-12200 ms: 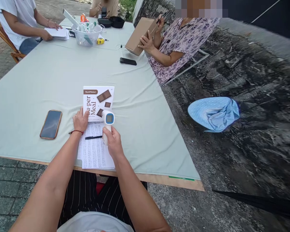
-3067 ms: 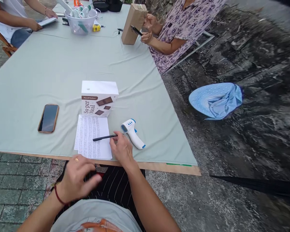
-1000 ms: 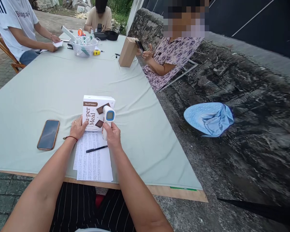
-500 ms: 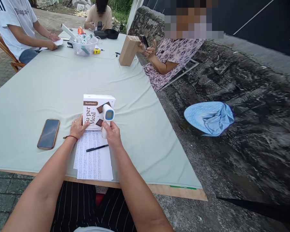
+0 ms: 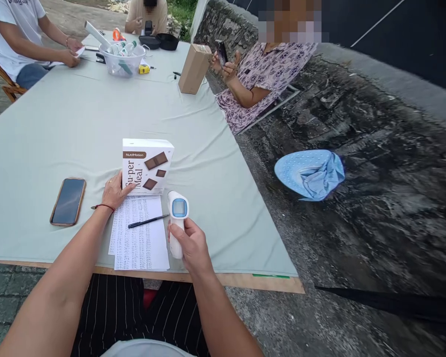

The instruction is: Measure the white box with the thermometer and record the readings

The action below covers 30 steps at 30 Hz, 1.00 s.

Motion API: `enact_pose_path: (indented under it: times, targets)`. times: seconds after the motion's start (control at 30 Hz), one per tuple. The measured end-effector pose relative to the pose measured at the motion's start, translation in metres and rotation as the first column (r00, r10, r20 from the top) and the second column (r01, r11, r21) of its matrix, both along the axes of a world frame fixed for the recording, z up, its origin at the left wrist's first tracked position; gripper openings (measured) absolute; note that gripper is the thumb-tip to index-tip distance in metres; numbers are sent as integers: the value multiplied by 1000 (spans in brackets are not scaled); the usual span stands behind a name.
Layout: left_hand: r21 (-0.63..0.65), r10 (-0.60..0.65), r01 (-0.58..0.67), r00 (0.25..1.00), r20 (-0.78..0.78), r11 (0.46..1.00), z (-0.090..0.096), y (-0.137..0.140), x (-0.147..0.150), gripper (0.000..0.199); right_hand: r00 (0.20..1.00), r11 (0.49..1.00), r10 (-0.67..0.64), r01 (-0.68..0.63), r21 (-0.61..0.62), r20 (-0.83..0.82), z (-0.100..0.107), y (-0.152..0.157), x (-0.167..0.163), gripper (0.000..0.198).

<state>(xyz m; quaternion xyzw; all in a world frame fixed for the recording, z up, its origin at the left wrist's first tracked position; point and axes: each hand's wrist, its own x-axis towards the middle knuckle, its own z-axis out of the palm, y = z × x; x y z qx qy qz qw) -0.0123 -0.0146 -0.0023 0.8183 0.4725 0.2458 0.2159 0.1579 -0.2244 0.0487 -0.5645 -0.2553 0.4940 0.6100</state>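
Note:
A white and brown "Su-per Meal" box [image 5: 138, 171] stands upright on the cloth-covered table. My left hand [image 5: 114, 191] grips its lower left edge, thumb across the front and the other fingers partly hidden at the side. In my right hand [image 5: 191, 243] is a white infrared thermometer [image 5: 176, 243], held by its handle above the table, its blue-framed screen facing me. Printed sheets of paper [image 5: 141, 253] lie in front of the box, with a black pen [image 5: 147, 221] across them. Left of my left hand lies a phone [image 5: 68, 202] in a brown-edged case.
Further back stand a clear plastic basin [image 5: 122, 66] of bottles, a yellow tape measure [image 5: 144, 69], a cardboard box [image 5: 194, 69] and black pans [image 5: 168, 41]. Three other people sit around the table. A blue hat [image 5: 309, 174] is beyond the table's right edge.
My right hand has drawn the thermometer back toward me and to the right, away from the box front. My left hand stays at the box. The whole view has shifted slightly.

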Motion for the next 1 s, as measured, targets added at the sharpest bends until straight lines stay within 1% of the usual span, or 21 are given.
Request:
enact_pose_path:
  times: [0.2,0.3,0.4,0.47,0.57,0.6,0.63,0.7,0.73,0.77,0.83,0.9,0.93,1.0]
  targets:
    - [31,2,-3,1000,20,1000,-3,5,-4,58,999,999,13,-14,41,39,10,-18,3,36]
    - [23,7,-7,999,33,1000,-2,7,-5,57,998,999,29,-32,39,58,8,-20,6,37]
    - [-5,-4,4,999,54,1000,1,5,-4,60,994,999,43,-43,-7,103,-3,-19,15,40]
    - [-18,-4,5,999,50,1000,4,2,-3,63,987,999,21,-13,-50,159,-16,-17,26,45]
    - [-33,-5,6,999,54,999,5,-1,-2,61,949,989,-8,54,-137,317,-38,-14,50,54]
    - [-35,2,1,998,68,999,4,-2,-1,61,916,980,1,78,-181,402,-46,-14,59,55]
    - [-34,15,-12,996,86,999,2,-2,-1,63,864,966,10,121,-226,504,-53,-14,68,55]
    - [-20,57,-55,991,123,998,-2,-2,-1,68,704,930,54,222,-292,708,-66,-14,84,53]
    - [-8,79,-79,987,136,997,-4,-1,-1,70,618,916,88,259,-308,781,-72,-15,91,52]
    - [3,99,-101,984,147,995,-6,0,-1,71,540,905,124,283,-318,832,-78,-15,97,50]
    - [20,125,-130,979,159,991,-10,1,-1,68,428,898,185,292,-329,885,-86,-16,106,48]
    - [28,136,-142,977,163,989,-12,1,0,62,332,904,203,299,-306,921,-90,-17,109,50]
    - [29,138,-145,977,162,989,-13,1,0,60,278,912,186,309,-271,942,-91,-16,108,52]
    - [25,144,-149,978,153,988,-14,1,1,58,171,939,109,307,-158,979,-90,-13,101,57]
